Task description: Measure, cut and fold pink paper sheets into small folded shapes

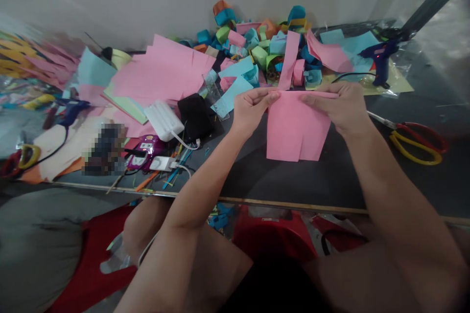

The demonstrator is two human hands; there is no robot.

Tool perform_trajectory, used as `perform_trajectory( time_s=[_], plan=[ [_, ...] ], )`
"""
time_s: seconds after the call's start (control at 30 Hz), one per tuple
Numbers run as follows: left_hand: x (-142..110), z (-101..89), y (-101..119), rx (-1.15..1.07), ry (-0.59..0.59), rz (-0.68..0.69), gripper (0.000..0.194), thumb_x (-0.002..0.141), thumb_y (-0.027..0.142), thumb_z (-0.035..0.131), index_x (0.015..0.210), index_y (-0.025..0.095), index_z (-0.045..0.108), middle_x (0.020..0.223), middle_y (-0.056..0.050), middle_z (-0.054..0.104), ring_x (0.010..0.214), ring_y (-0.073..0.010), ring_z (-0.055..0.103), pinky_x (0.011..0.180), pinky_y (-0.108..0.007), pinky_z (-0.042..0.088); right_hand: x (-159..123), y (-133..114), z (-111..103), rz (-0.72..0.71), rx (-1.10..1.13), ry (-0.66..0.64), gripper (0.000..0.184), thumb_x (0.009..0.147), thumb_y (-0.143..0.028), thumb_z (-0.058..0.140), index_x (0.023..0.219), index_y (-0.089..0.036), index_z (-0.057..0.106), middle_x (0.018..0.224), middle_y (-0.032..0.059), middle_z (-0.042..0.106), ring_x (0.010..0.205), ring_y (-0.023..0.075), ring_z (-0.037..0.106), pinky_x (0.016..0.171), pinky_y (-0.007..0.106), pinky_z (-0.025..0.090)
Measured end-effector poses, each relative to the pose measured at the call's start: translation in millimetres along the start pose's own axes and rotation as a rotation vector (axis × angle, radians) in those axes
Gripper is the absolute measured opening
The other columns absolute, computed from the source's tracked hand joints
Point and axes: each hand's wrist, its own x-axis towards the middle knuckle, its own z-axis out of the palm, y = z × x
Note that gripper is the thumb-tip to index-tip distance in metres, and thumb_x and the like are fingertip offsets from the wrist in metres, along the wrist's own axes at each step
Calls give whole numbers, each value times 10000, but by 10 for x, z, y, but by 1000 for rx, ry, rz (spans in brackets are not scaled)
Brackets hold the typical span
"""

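Dark table (367, 176) fills the view, w/ a big heap of pink sheets (161, 71) at far left and a pile of folded paper pieces (257, 39), blue, green, orange, at far centre. Pink paper (295, 129) lies flat at centre-near, cut slits at its near edge. Scissors (414, 139) w/ red-yellow handles at right, blue glue gun (380, 58) far right. Left hand (249, 110) pinches the far-left edge of the paper, fingers closed on it; right hand (343, 105) presses flat on the far-right edge, fingers almost closed. I think the far edge is being folded: keep both corners aligned, press from middle outward, hold paper flat so the crease is straight.
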Motion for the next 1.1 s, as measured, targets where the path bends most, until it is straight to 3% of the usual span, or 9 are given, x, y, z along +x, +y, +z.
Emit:
perform_trajectory(
  time_s=[0.23, 0.47, 0.83, 0.93, 1.03, 1.1],
  plan=[
    [5, -8, 10, 0, -5, -66, 275, 754, 410, 926, 760, 178, 779, 672, 18, 687, 698, -131, 684, 626, -240, 564, 9, 123, -1, -63, 20, -17, 429, 441, -506, 1038, 581, -232, 739, 554, -33, 566, 570, 96, 408, 513, 296, 313],
    [-68, 17, 129, 11, 12, 18, 290, 771, 374, 923, 682, 175, 730, 615, 34, 604, 617, -94, 601, 553, -210, 473, 8, 158, -62, -147, -5, -56, 379, 544, -519, 1011, 610, -244, 759, 577, -19, 612, 573, 107, 446, 521, 303, 311],
    [-24, -27, 2, 20, 26, 19, 322, 794, 369, 910, 696, 172, 675, 632, 22, 538, 745, -147, 662, 629, -240, 513, -21, 120, -55, -207, -84, 13, 418, 574, -618, 958, 559, -276, 720, 546, -33, 558, 520, 117, 445, 470, 291, 333],
    [-21, -23, -4, 47, -50, -31, 366, 791, 460, 899, 699, 183, 678, 653, 23, 569, 729, -142, 675, 615, -237, 523, -8, 186, -18, -168, -50, 68, 434, 576, -583, 970, 558, -256, 685, 563, -36, 530, 526, 117, 463, 479, 294, 347],
    [-23, -17, -28, 48, -204, -114, 367, 719, 484, 944, 768, 183, 740, 718, -1, 663, 710, -142, 674, 612, -253, 533, 4, 264, 37, -140, 4, 136, 417, 620, -566, 957, 617, -254, 680, 618, -28, 584, 613, 158, 580, 547, 319, 459],
    [-20, -16, -67, 51, -236, -158, 370, 695, 471, 962, 789, 175, 760, 712, -17, 682, 670, -135, 648, 590, -260, 520, 8, 304, 63, -99, 51, 151, 401, 621, -543, 964, 662, -257, 686, 678, -14, 649, 695, 192, 647, 620, 350, 535]
  ],
)
